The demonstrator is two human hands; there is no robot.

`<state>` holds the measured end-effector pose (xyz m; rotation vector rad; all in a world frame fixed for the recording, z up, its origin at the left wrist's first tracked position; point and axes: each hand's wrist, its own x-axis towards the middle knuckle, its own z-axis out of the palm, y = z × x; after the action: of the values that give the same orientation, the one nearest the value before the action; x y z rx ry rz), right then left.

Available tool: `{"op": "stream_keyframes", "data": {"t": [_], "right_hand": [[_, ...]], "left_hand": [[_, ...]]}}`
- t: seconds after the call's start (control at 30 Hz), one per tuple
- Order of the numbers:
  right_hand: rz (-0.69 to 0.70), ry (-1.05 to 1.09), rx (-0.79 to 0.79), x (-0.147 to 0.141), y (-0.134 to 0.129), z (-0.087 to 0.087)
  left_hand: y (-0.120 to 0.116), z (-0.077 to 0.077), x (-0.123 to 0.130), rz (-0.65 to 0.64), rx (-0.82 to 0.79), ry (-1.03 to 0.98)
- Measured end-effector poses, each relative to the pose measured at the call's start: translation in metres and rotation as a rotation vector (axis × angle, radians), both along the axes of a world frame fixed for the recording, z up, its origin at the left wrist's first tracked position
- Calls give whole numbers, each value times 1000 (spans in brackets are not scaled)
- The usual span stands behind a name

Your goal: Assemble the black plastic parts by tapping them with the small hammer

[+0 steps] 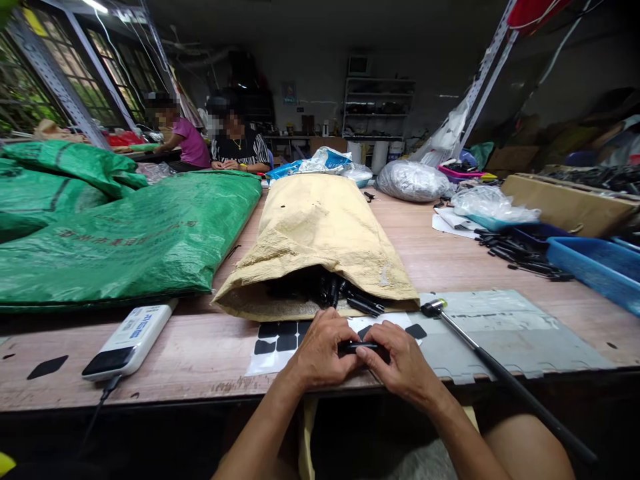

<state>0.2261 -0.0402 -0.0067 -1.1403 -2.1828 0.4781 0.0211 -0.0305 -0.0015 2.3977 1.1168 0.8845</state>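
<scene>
Left hand (325,343): curled over one end of a slim black part (351,347), thumb pressing in from the near side.
Right hand (407,363): closed on the other end, pinching that same part between thumb and fingers, the two thumbs all but meeting.
Black part: right between the hands, at the near edge of the table (200,363), by a white sheet (265,364) with rounded black patches.
Tan sack (320,233): lying just beyond, mouth gaping toward the hands, black pieces (363,303) showing inside.
Right side: a long-handled tool (505,370) slants over a grey mat (540,340), handle jutting past the edge; blue tray (595,267) farther out.
Left side: big green sack (150,233), white device (131,340) in front, cable (97,413) plugged in.
Background: two people, one in a purple top (193,143), one with striped sleeves (259,152).
</scene>
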Motion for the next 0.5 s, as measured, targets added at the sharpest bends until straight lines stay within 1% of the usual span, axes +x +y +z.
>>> {"op": "stream_keyframes", "data": {"t": [0.5], "right_hand": [[-4, -12, 27, 0, 1, -3]], "left_hand": [[-2, 2, 1, 18, 0, 21]]}}
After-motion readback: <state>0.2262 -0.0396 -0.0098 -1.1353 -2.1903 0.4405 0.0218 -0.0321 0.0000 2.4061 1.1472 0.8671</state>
